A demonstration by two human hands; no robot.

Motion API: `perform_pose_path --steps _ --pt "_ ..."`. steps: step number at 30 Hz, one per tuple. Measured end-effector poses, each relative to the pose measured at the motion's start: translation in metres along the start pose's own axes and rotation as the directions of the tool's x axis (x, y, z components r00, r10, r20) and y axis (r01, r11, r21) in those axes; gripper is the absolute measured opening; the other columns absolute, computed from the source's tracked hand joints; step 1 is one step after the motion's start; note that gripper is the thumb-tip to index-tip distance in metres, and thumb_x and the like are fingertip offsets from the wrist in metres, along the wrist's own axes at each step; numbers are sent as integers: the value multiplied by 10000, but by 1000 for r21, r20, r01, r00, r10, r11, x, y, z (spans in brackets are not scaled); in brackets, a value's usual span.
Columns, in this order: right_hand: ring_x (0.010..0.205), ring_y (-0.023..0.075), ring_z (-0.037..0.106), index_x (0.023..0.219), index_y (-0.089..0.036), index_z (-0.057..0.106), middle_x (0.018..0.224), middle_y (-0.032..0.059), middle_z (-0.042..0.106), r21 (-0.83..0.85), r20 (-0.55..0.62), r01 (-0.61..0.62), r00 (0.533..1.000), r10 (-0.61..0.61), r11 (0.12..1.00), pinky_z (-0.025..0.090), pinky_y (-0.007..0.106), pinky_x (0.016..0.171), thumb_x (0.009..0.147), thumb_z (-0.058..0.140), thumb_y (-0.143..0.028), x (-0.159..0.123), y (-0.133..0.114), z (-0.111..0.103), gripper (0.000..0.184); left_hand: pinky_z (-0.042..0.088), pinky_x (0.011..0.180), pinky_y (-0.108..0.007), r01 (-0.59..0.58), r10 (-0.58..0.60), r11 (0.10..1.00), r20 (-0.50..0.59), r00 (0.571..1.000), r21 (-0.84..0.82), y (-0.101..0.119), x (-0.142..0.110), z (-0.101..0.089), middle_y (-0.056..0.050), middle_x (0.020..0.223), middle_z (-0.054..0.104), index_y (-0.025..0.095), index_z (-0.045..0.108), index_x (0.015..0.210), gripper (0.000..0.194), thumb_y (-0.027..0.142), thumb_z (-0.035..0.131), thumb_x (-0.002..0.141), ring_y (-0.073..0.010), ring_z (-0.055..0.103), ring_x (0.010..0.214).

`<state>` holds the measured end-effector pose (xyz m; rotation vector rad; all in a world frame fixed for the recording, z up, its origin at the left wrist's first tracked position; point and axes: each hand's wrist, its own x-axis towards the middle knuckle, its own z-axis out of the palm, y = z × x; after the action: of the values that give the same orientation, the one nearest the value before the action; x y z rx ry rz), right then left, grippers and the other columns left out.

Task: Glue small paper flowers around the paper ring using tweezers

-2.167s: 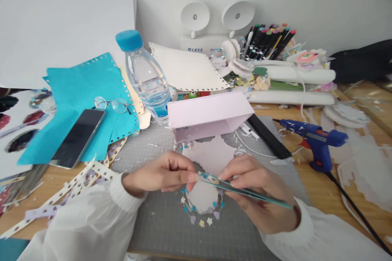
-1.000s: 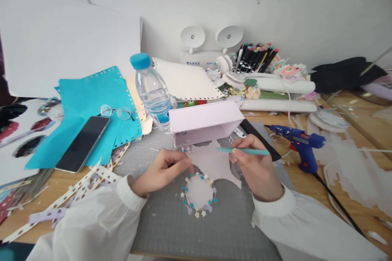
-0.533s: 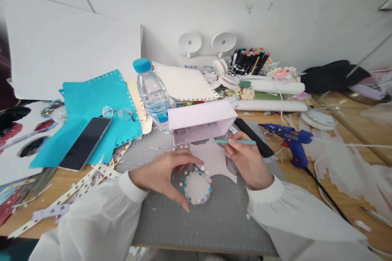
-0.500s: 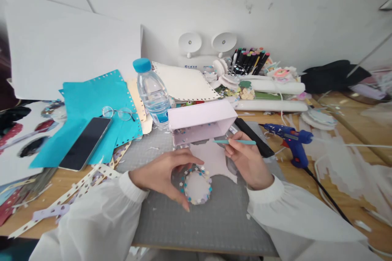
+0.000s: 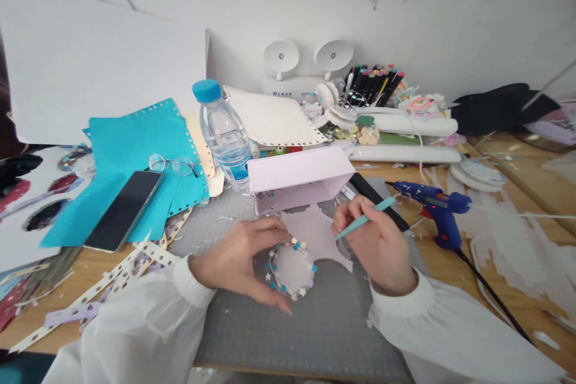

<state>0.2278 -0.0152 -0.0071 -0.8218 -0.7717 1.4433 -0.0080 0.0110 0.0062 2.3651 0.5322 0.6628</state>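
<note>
My left hand (image 5: 240,258) curves round the left side of a round white disc (image 5: 294,270), thumb at its near edge and fingers at its far edge. Small white, blue and lilac stars line the disc's rim. My right hand (image 5: 375,243) grips a slim teal pen-like tool (image 5: 366,217), tilted with its thin end down to the left; its exact kind is unclear. Between the hands lies a pale lilac sheet (image 5: 315,231) with curved cut-outs. Behind it stands an open lilac box (image 5: 299,171) on its side. All rest on a grey cutting mat (image 5: 270,336).
A blue glue gun (image 5: 434,207) with a black cord lies at the right. At the left are a phone (image 5: 123,210), glasses (image 5: 182,166), teal paper (image 5: 130,144) and punched strips (image 5: 121,276). A water bottle (image 5: 225,138) stands behind; markers (image 5: 371,85) are at the back.
The teal tool has swung from nearly level to tilted, its left end lower. My left thumb has shifted right along the disc's near edge. The view has moved slightly.
</note>
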Motion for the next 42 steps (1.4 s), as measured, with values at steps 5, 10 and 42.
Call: perform_pose_path --steps 5,10,42 --pt "598 137 473 762 -223 492 653 -10 508 -267 42 232 972 -229 935 396 266 566 902 424 -263 -11 5 3 161 533 718 -329 6 24 981 -153 988 196 -1 -1 6 -127 961 670 152 615 1043 699 643 749 562 -249 666 840" --pt "542 109 478 879 -214 564 656 -19 544 -690 446 540 842 -303 483 374 250 533 880 479 -148 -31 3 10 108 538 658 -336 39 20 953 -192 981 301 0 0 10 -139 906 688 121 627 992 730 701 715 557 -254 678 779" --pt "398 86 455 864 -240 598 485 -64 523 -719 510 622 776 -371 310 365 223 447 852 576 -184 -39 3 16 61 504 784 -348 82 -67 996 -318 946 32 11 -2 7 -93 1026 542 183 544 1119 695 560 797 593 -230 561 916"
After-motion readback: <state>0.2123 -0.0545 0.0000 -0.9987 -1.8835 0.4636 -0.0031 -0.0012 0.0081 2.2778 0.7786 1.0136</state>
